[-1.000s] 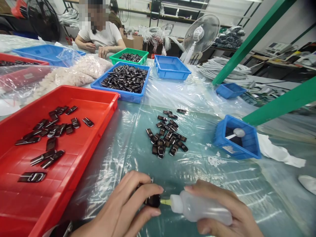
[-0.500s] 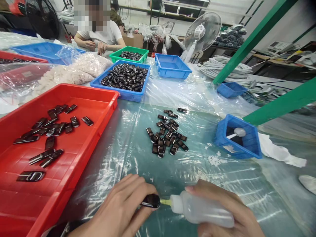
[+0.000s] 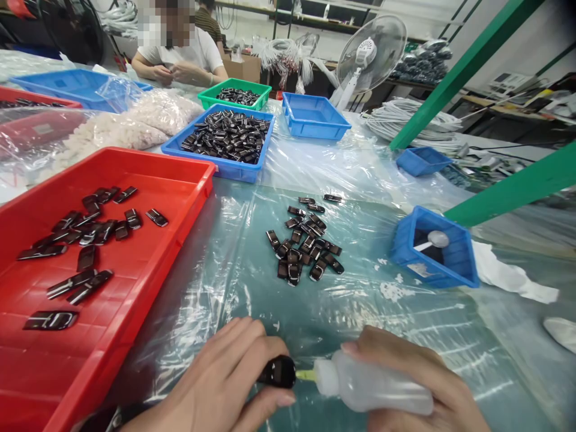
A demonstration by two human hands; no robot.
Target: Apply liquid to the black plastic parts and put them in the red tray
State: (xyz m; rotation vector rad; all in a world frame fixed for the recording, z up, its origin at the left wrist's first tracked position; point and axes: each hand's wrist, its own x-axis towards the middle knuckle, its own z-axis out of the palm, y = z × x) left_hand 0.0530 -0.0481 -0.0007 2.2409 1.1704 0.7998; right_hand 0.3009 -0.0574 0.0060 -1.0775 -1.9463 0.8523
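My left hand point(image 3: 225, 378) is closed, pinching a glossy black plastic piece point(image 3: 279, 372) between thumb and fingers. In my right hand point(image 3: 414, 378) lies a translucent white squeeze bottle point(image 3: 378, 381), tipped on its side. Its thin yellowish nozzle point(image 3: 306, 375) points left, with the tip at the end of the black piece; whether they touch I cannot tell. Beyond my hands, a loose pile of similar black pieces point(image 3: 308, 243) rests on the plastic-covered green table mat point(image 3: 234, 282).
At left stands a red tray point(image 3: 175, 264) holding several black pieces. Behind are a blue tray point(image 3: 243, 172) and a green tray point(image 3: 265, 99), both full of black parts. A small blue bin point(image 3: 454, 270) with a spoon sits at right under green posts point(image 3: 513, 192). A person point(image 3: 189, 60) sits opposite.
The black piece and the bottle have shifted slightly right in view. My left thumb now shows more plainly under the piece. The person opposite has moved their hands a little.
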